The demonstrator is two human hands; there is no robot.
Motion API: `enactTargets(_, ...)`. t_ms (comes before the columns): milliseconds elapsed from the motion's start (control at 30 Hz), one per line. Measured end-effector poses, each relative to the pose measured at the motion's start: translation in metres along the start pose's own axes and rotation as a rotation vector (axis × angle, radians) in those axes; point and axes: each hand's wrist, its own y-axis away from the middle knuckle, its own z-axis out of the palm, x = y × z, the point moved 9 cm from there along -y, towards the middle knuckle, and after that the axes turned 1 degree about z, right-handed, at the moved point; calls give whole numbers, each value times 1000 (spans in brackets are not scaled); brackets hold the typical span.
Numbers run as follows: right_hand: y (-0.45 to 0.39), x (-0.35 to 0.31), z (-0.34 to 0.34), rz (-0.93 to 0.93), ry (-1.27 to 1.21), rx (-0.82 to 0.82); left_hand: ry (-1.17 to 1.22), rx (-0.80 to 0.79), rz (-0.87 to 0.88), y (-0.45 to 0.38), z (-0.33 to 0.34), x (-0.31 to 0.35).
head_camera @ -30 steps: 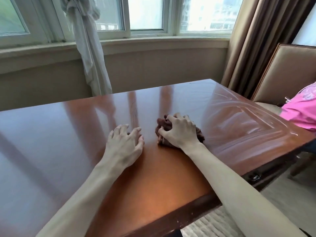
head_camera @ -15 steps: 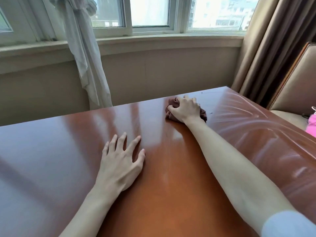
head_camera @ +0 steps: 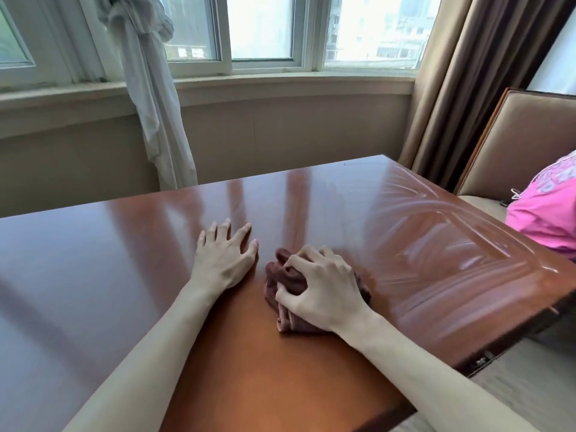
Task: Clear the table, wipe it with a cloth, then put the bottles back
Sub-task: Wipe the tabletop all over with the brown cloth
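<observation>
Wiping under way: right hand (head_camera: pixel 324 291) fingers clench cloth (head_camera: pixel 286 283) on counter (head_camera: pixel 124 275); left hand (head_camera: pixel 223 260) fingers spread flat beside. Next: dry side beyond.

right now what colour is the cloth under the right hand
Dark reddish brown, with a paler pink edge; the cloth shows best in the head view, bunched under the right hand.

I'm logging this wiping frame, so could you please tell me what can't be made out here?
1. Bottles: none in the head view, whereabouts unknown.
2. Cloth: mostly covered by the right hand gripping it.
3. Table: left and near parts cut off by the frame edges.
4. Pink item on the chair: cut off by the right edge.
</observation>
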Motion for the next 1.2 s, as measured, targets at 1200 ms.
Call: enactTargets(1200,-22,-24,16,-119,-35,-25,14,23,10,-2,2,-2)
